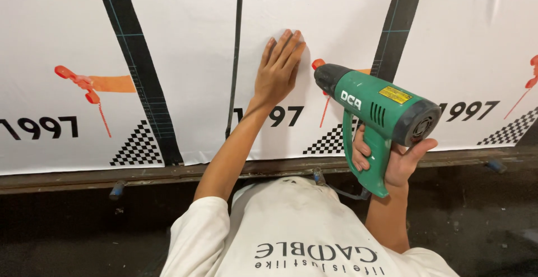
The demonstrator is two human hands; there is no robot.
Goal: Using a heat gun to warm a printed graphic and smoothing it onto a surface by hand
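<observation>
Against the white printed sheet [190, 58], the left hand [278, 67] lies flat, palm down and fingers together and stretched out, pressing on a bare white patch just right of a thin dark seam [235, 53] that runs top to bottom. Just beside its fingertips, to the right, sits the dark nozzle of a green heat gun [376, 109], aimed at the sheet close to that hand. The right hand [392, 159] is wrapped round the gun's pistol grip, fingers curled at the front and thumb raised behind the dark rear housing. A dark cord [336, 187] leaves the foot of the grip and drops toward the person's white shirt [291, 226]. Outward from the hands, the sheet carries broad black bands, black-and-white checkered wedges, and orange and red shapes repeated across its panels. Its lower edge ends at a dark rusty metal rail [168, 173], with a dim floor [476, 215] below
</observation>
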